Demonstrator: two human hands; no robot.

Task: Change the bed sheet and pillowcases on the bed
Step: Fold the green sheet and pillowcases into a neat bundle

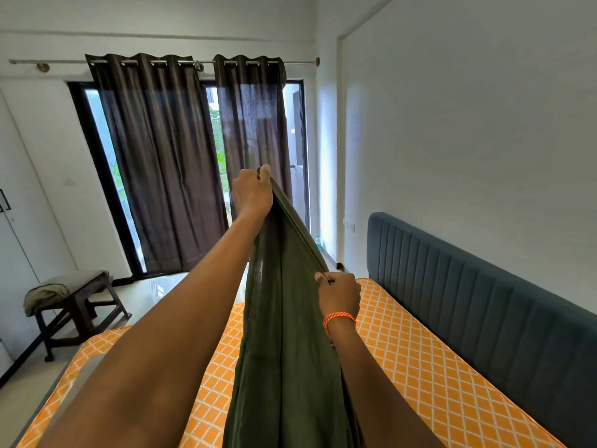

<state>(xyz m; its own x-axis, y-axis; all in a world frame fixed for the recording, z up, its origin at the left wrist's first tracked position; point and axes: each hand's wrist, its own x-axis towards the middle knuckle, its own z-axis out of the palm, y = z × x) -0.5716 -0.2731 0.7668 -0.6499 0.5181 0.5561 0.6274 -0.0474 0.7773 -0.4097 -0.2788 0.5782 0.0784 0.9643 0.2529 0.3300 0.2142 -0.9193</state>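
Pinched at its top edge by the raised left hand (252,192) and lower down the same edge by the right hand (339,294), one dark green sheet (284,350) is held hanging over the mattress (420,367). One stool (76,305) is seen at left, two brown curtains (161,163) over the window, one orange diamond-patterned mattress bare below, one blue ribbed headboard (484,305) at right. White walls surround. The sheet is bunched in long folds.

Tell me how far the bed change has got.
Done: the mattress lies bare, with no sheet on it. In hand: left hand and right hand grip the dark green sheet, held up and still bunched. Left: spreading it, tucking it, and the pillowcases; no pillows show.
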